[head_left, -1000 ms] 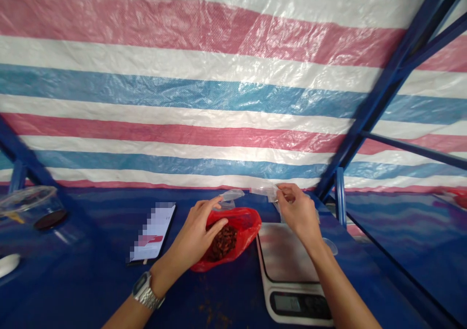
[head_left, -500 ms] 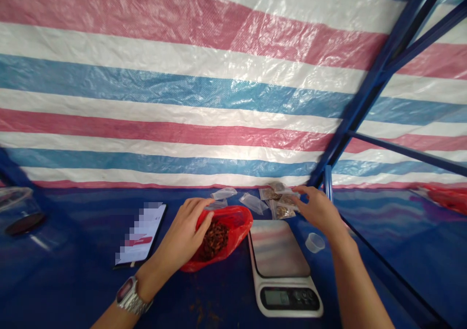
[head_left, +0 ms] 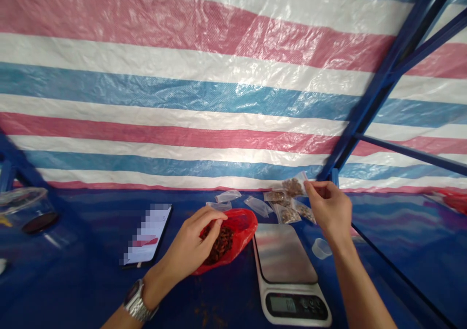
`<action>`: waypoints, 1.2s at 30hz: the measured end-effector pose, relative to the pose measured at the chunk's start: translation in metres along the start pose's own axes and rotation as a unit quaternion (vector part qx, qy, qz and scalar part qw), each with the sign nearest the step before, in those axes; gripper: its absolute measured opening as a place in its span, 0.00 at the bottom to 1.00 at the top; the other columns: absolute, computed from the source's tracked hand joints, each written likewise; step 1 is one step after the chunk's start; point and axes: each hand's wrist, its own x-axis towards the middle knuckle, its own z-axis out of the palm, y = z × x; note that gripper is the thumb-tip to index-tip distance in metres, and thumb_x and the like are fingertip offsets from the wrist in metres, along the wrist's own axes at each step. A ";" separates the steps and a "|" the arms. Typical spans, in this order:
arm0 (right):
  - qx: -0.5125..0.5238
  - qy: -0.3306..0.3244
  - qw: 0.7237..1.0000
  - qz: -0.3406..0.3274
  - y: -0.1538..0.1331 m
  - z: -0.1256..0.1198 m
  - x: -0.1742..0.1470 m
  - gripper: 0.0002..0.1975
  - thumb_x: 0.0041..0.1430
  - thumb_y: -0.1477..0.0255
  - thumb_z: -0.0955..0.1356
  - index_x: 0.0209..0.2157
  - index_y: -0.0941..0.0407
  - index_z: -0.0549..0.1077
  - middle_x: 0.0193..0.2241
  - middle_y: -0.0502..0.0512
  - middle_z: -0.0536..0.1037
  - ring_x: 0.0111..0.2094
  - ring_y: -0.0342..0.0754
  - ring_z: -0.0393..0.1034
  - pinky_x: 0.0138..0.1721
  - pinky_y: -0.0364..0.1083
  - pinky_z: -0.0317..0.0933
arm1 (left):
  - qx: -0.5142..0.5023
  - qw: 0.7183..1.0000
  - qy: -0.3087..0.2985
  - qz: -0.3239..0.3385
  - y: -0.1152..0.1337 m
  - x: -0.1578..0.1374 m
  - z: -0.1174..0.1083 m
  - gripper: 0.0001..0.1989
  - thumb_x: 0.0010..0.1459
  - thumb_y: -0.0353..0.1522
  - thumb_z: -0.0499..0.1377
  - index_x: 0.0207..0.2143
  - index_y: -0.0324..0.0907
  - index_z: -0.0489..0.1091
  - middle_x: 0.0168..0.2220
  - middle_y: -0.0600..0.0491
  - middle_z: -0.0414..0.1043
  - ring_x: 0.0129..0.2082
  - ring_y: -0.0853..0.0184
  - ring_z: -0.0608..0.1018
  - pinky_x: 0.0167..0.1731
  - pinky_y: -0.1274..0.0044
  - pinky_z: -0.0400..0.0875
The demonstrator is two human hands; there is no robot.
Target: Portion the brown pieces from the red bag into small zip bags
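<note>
My right hand (head_left: 330, 207) pinches the corner of a small clear zip bag (head_left: 293, 187) holding brown dried bits. That bag is lifted over several similar filled zip bags (head_left: 288, 215) on the blue table. On the left, my left hand (head_left: 199, 239) is at the mouth of a red plastic bag (head_left: 245, 229), its thumb and fingers closed on the rim. Dark reddish-brown dried pieces (head_left: 223, 244) fill the red bag. Between my hands stands a kitchen scale (head_left: 286, 253) with a bare metal plate; its display digits are too small to read.
Flat clear bags (head_left: 258, 205) lie behind the red bag. A small clear cup (head_left: 321, 248) stands right of the scale. A phone (head_left: 149, 236) lies left, with a clear tub (head_left: 29, 210) farther off. A blue metal frame (head_left: 359, 120) and striped sheeting (head_left: 182, 91) rise behind.
My right hand has taken a small filled bag from the pile and raised it. My left thumb and fingers have come closer together at the red bag. The view has shifted slightly.
</note>
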 end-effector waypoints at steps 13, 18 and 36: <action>0.244 -0.315 0.880 -0.257 -0.081 0.043 -0.119 0.12 0.68 0.76 0.68 0.28 0.54 0.70 0.28 0.49 0.71 0.31 0.44 0.68 0.34 0.43 0.61 | -0.231 0.962 -0.047 -0.135 0.008 -0.002 0.009 0.15 0.67 0.43 0.59 0.44 0.41 0.76 0.36 0.52 0.80 0.37 0.64 0.80 0.37 0.78 0.74; 0.243 -0.335 0.889 -0.197 -0.084 0.045 -0.115 0.08 0.66 0.75 0.70 0.31 0.54 0.74 0.30 0.48 0.75 0.33 0.45 0.71 0.37 0.43 0.64 | -0.151 0.982 -0.022 -0.108 0.008 0.000 0.006 0.15 0.69 0.41 0.56 0.40 0.42 0.77 0.35 0.52 0.81 0.35 0.65 0.81 0.38 0.77 0.73; 0.141 -0.280 0.921 -0.230 -0.073 0.052 -0.121 0.03 0.72 0.73 0.64 0.41 0.52 0.70 0.37 0.53 0.79 0.38 0.48 0.77 0.41 0.44 0.69 | -0.202 0.948 -0.028 -0.243 -0.001 -0.002 0.015 0.21 0.68 0.51 0.52 0.42 0.43 0.68 0.28 0.54 0.75 0.26 0.66 0.78 0.26 0.76 0.71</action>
